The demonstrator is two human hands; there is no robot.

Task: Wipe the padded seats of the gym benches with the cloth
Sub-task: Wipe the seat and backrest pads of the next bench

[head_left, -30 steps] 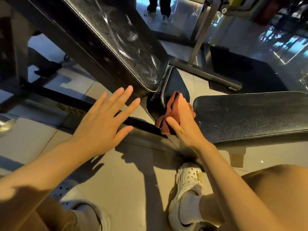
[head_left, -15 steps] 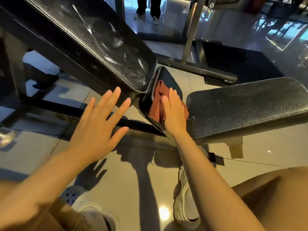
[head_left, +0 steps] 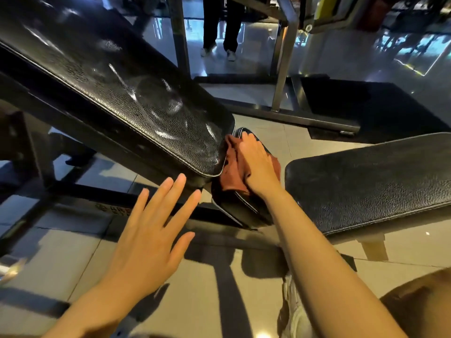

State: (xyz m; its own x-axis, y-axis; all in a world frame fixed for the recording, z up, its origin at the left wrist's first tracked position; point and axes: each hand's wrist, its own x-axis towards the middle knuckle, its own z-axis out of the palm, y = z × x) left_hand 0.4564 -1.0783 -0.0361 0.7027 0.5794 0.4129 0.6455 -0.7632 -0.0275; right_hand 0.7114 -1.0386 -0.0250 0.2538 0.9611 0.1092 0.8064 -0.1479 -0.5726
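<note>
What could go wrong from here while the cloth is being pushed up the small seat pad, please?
1. The right hand presses the cloth flat, so it could bunch or snag in the gap under the backrest pad.
2. The left hand hovers open, bracing nothing, so balance may suffer.
3. The flat bench pad might get skipped.

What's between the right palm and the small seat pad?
The red cloth. In the head view the right hand presses it flat onto the small seat pad; no bare gap shows.
</note>
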